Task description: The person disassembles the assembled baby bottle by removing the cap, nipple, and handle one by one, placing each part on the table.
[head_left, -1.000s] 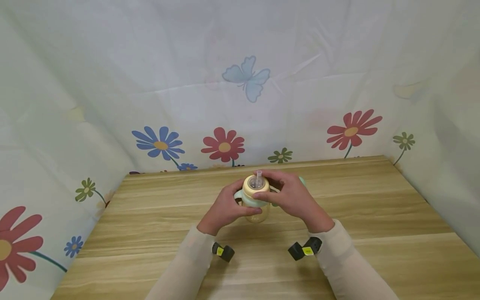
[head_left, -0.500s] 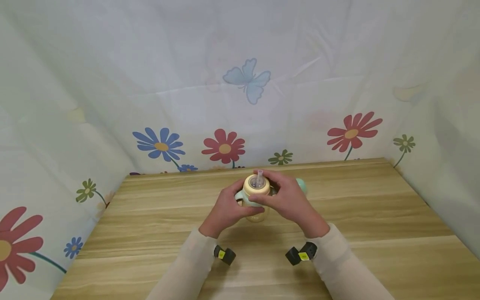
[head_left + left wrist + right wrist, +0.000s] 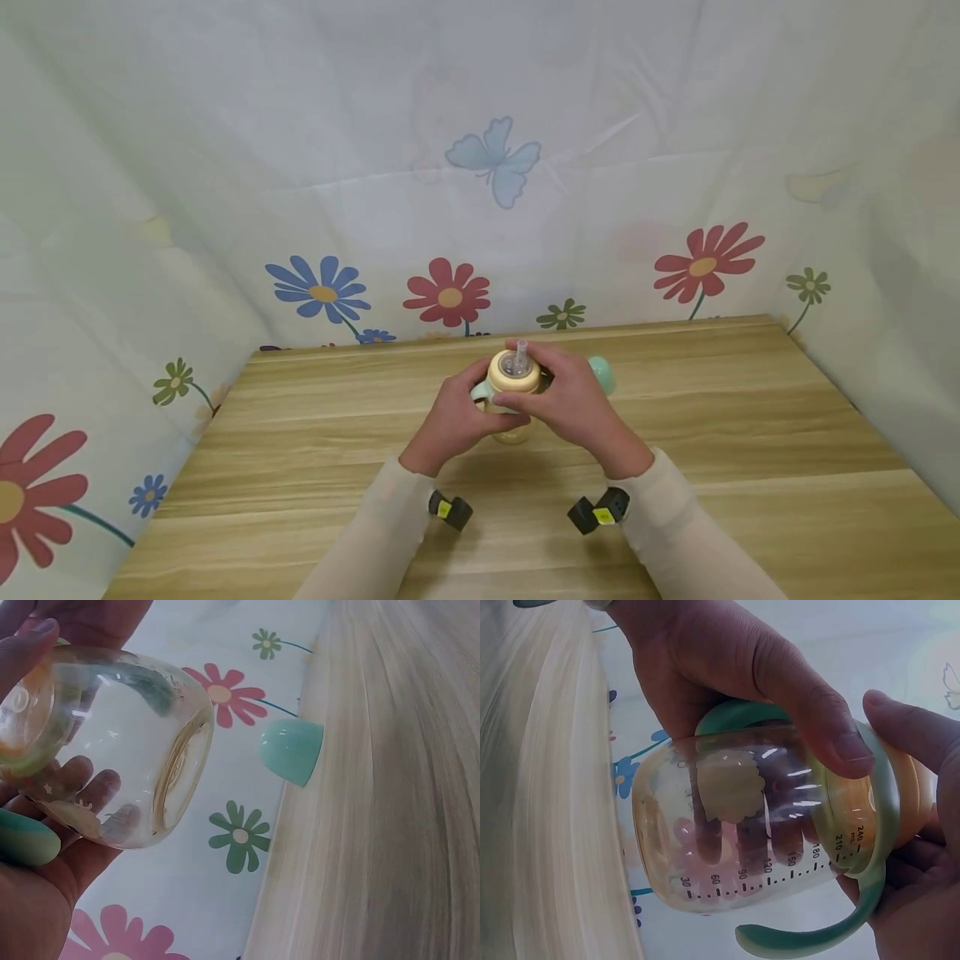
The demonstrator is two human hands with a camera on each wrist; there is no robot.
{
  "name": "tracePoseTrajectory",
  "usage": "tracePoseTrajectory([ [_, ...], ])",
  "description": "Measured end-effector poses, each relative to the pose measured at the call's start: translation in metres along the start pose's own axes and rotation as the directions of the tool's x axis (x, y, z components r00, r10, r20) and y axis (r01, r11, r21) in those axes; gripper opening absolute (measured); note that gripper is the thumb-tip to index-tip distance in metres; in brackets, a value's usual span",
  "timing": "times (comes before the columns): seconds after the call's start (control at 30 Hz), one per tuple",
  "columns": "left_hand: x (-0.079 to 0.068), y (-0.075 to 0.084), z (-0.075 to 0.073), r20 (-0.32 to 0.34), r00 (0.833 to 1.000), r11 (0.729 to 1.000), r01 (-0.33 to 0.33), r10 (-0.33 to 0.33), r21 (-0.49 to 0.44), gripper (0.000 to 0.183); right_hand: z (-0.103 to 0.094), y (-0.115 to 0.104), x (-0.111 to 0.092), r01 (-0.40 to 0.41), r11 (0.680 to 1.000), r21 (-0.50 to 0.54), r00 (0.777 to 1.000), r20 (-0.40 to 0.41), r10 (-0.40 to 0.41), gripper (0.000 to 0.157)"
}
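A clear baby bottle (image 3: 720, 825) with a yellow collar (image 3: 514, 382), a spout of clear plastic (image 3: 521, 354) and a pale green two-handled ring (image 3: 885, 802) is held upright over the table. My left hand (image 3: 453, 414) grips its body just under the collar, thumb across the front and fingers behind, as the right wrist view shows through the plastic. Around the yellow collar curl the thumb and fingers of my right hand (image 3: 573, 398). Measuring marks run along the bottle's side. The right-hand handle is mostly hidden behind my right hand in the head view.
A mint-green domed cap (image 3: 294, 752) stands on the wood-grain table (image 3: 750, 417), just beyond my right hand in the head view. A white curtain (image 3: 337, 150) printed with flowers and a butterfly surrounds the table's back and sides.
My right hand has swung slightly left and round the collar, its wrist shifting inward, so more of the green cap shows. My left hand and the bottle have stayed almost in place.
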State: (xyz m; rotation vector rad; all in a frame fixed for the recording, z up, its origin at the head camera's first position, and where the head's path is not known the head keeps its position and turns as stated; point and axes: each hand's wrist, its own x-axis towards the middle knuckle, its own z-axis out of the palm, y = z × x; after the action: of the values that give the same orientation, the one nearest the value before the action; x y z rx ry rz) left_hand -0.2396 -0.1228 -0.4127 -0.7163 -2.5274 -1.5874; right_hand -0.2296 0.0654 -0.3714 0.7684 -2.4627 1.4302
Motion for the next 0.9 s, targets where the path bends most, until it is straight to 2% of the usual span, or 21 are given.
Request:
tracePoseTrajectory([
  [0.27, 0.0007, 0.0002, -0.0015, 0.018, 1.000, 1.000, 0.025, -0.025, -0.014, 0.065, 0.0008, -0.0011, -0.0010, 0.019, 1.000, -0.009, 1.000, -0.012, -0.019, 0.064],
  [0.9, 0.0004, -0.0021, -0.0030, 0.072, 0.996, 0.991, 0.054, -0.046, -0.120, 0.061, 0.0000, -0.0044, -0.0033, 0.025, 0.997, 0.072, 1.000, 0.010, -0.026, 0.057],
])
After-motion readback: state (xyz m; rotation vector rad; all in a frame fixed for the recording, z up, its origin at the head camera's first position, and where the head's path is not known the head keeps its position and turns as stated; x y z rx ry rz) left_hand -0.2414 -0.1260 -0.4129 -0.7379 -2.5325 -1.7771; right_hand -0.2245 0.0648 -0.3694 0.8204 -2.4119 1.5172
